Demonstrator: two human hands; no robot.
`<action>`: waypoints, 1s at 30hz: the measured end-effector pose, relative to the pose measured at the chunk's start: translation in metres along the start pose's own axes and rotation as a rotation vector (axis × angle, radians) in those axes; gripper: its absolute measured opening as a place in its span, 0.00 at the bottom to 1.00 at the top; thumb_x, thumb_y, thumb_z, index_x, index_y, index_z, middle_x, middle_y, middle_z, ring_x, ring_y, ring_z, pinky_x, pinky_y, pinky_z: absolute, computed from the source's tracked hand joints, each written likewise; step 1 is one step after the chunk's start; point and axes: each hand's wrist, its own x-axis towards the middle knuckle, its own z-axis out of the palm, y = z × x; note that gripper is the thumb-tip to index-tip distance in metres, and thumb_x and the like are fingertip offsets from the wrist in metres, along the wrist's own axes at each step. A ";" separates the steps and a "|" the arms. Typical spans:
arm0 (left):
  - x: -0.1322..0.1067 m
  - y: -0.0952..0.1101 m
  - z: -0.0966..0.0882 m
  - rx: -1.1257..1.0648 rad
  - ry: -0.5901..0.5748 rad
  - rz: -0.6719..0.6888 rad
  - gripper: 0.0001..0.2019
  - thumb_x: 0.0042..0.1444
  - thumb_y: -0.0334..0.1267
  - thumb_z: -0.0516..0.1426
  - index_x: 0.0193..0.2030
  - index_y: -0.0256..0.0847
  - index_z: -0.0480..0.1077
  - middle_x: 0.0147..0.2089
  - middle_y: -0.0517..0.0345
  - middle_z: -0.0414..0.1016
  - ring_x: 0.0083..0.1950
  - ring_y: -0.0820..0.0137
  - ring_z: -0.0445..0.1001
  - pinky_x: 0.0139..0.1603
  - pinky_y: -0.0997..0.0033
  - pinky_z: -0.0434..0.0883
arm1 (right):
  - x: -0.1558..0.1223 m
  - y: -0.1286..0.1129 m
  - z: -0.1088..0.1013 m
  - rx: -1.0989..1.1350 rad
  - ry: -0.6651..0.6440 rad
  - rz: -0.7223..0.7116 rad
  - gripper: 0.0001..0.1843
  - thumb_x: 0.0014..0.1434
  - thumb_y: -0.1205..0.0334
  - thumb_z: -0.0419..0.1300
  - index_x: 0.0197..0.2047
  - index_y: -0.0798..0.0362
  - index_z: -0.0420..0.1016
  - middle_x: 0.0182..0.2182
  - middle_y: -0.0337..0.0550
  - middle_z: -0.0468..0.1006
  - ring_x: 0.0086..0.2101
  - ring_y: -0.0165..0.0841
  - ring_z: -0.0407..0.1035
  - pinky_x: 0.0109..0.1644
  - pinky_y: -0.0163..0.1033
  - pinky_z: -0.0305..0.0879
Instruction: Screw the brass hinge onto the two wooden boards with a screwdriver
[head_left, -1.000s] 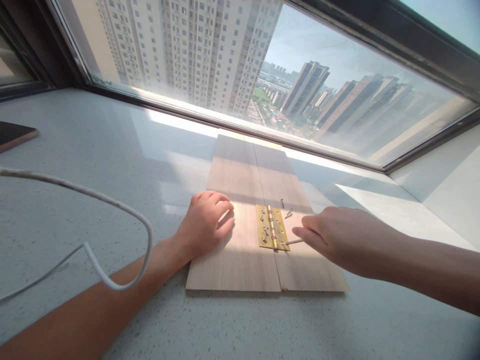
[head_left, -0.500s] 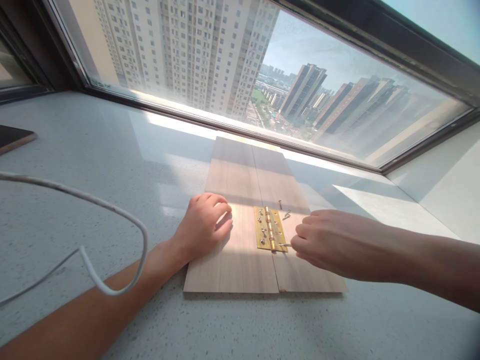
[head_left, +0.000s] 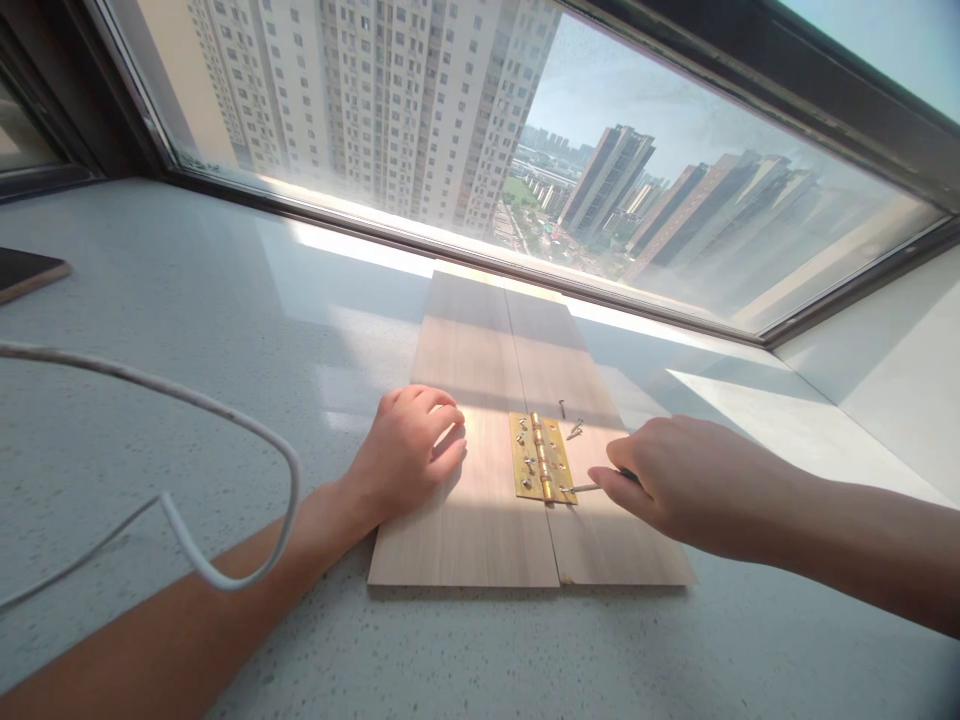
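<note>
Two pale wooden boards, a left board (head_left: 465, 540) and a right board (head_left: 607, 545), lie side by side. Across their seam a brass hinge (head_left: 543, 460) lies flat. Several screws stand in its left leaf. My left hand (head_left: 416, 445) rests on the left board near its outer edge, fingers loosely bent, a gap between thumb and fingers, holding nothing. A screwdriver (head_left: 589, 488) is gripped in my right hand (head_left: 667, 480), its black handle mostly hidden. The shaft points left, its tip at a screw by the near corner of the hinge's right leaf.
Several loose screws (head_left: 575, 430) lie on the right board beyond the hinge. A white cable (head_left: 289, 480) loops across the left, over my forearm in view. A dark flat object (head_left: 30, 272) sits at the far left of the speckled sill (head_left: 187, 300). The window frame (head_left: 480, 262) borders the back.
My right hand has shifted back to the right and turned, showing more of the screwdriver's shaft and some of its handle. The tip stays at the same screw. My left hand remains in place.
</note>
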 end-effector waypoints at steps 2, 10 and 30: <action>0.000 0.000 0.000 0.004 0.000 -0.001 0.05 0.55 0.34 0.55 0.36 0.42 0.72 0.44 0.55 0.74 0.48 0.60 0.69 0.51 0.54 0.61 | 0.000 0.000 0.001 0.007 0.038 -0.059 0.23 0.62 0.52 0.47 0.18 0.52 0.60 0.15 0.40 0.63 0.16 0.28 0.50 0.24 0.37 0.39; 0.000 0.001 0.000 0.018 -0.009 -0.006 0.04 0.55 0.34 0.55 0.35 0.42 0.72 0.44 0.56 0.74 0.48 0.61 0.69 0.51 0.54 0.61 | -0.003 0.006 -0.004 -0.171 0.158 -0.534 0.10 0.60 0.64 0.55 0.26 0.53 0.66 0.22 0.40 0.69 0.21 0.31 0.60 0.26 0.38 0.39; 0.001 0.001 0.000 0.020 -0.017 -0.010 0.04 0.55 0.34 0.55 0.36 0.41 0.72 0.43 0.57 0.74 0.48 0.61 0.69 0.51 0.56 0.61 | -0.002 -0.008 -0.002 -0.008 0.066 -0.418 0.08 0.59 0.68 0.49 0.29 0.51 0.61 0.18 0.35 0.63 0.18 0.27 0.47 0.23 0.37 0.36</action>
